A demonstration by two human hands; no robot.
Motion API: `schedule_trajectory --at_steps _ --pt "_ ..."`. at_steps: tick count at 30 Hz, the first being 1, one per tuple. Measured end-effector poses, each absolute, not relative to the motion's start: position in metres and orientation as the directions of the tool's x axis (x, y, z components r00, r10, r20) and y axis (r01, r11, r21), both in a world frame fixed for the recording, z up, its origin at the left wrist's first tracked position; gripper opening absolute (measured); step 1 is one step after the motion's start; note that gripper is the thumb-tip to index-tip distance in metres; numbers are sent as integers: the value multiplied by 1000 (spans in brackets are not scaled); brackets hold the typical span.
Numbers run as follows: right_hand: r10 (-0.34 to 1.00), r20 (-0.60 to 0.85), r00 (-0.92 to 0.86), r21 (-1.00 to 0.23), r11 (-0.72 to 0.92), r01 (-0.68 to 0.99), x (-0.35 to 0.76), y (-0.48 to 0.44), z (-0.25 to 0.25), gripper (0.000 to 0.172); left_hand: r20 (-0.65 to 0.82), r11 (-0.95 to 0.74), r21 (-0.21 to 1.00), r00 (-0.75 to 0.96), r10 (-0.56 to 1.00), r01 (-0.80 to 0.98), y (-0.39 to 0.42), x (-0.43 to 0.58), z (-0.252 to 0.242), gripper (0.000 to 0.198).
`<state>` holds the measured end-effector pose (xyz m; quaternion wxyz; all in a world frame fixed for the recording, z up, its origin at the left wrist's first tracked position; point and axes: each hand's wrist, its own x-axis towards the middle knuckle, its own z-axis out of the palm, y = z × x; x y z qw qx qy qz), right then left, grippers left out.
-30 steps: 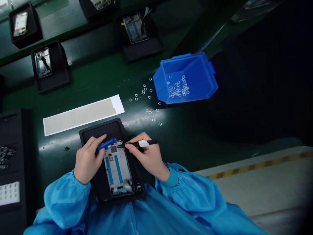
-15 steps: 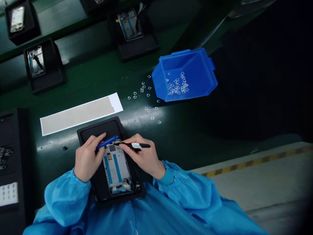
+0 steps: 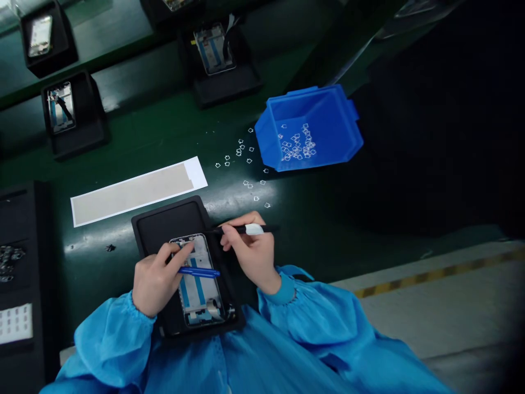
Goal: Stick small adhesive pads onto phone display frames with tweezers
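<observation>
A phone frame (image 3: 197, 284) with blue strips lies in a black tray (image 3: 164, 224) at the near edge of the green bench. My left hand (image 3: 158, 279) rests on the frame's left side, closed on a blue tool (image 3: 199, 272) that lies across the frame. My right hand (image 3: 250, 251) sits just right of the tray's far corner, closed on a black tool (image 3: 246, 230) with a white band, its tip pointing left over the tray edge. Blue sleeves cover both arms.
A blue bin (image 3: 309, 128) of small white square parts stands at the back right, with several loose parts (image 3: 246, 164) scattered in front of it. A long white-edged strip (image 3: 137, 190) lies left of them. Other black trays with phone frames (image 3: 61, 106) stand farther back.
My left hand slid down toward me and the blue tool now lies flat across the frame. My right hand drew back to the right, lifting the black tool off the frame's top.
</observation>
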<state>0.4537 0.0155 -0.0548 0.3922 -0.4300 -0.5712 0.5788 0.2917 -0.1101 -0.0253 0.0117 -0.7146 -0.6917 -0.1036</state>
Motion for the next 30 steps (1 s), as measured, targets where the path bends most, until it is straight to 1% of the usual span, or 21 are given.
schedule_trajectory --at_steps 2,4,5,6,8,10,11,13,15,16,17,19,21,22,23,25,27,28,29,30 --pt "938 -94 -335 -995 -95 12 451 17 -55 24 136 -31 26 27 990 999 -108 297 -25 45" --pt "933 -100 -346 -995 -103 9 450 18 -55 25 81 -1 -43 5 997 999 -105 302 -21 46" --pt "931 -97 -351 -995 -100 8 450 19 -55 25 56 12 -52 -9 998 999 -104 303 -18 44" --pt "931 -91 -355 -996 -94 8 450 19 -55 25 39 23 -34 -22 999 999 -106 303 -14 42" --pt "933 -67 -353 -998 -67 13 452 21 -55 23 48 70 86 -75 996 994 -114 300 -7 36" --pt "944 -28 -329 -1000 -23 17 453 22 -56 21 78 185 236 -209 975 954 -132 294 -3 31" --pt "951 -9 -310 -1000 -4 18 454 22 -56 20 73 265 283 -296 952 922 -144 291 -2 31" --pt "963 16 -271 -1000 19 9 452 19 -56 19 18 412 305 -438 899 859 -169 290 -6 36" --pt "961 35 -273 -999 35 -4 449 12 -56 21 -70 497 318 -502 862 808 -194 299 -14 44" --pt "955 53 -292 -999 52 -13 447 7 -56 22 -118 514 362 -509 853 777 -204 307 -18 47" --pt "947 74 -312 -997 70 -25 444 3 -56 23 -160 524 434 -510 845 733 -211 315 -23 52" --pt "939 115 -325 -993 100 -64 441 -1 -57 23 -230 538 611 -520 822 581 -218 328 -29 58" --pt "950 109 -292 -990 76 -120 440 3 -59 21 -266 535 742 -555 788 404 -211 326 -28 59" --pt "961 101 -258 -986 64 -151 440 8 -60 21 -265 524 781 -579 771 341 -203 318 -24 58" --pt "972 101 -214 -981 62 -183 440 15 -60 21 -253 509 806 -601 758 303 -192 304 -17 56" --pt "986 128 -109 -971 103 -217 441 30 -59 22 -208 474 832 -629 749 289 -160 265 2 53" --pt "983 177 -44 -970 167 -174 441 42 -58 23 -198 476 835 -657 728 276 -114 217 21 55" --pt "978 202 -51 -973 194 -127 441 47 -57 23 -194 495 819 -672 714 290 -87 194 28 55" --pt "970 228 -82 -972 222 -76 441 49 -57 23 -199 546 771 -692 694 327 -58 171 33 54" --pt "959 257 -123 -966 255 -31 439 51 -57 23 -187 621 681 -728 660 388 -29 151 36 50"
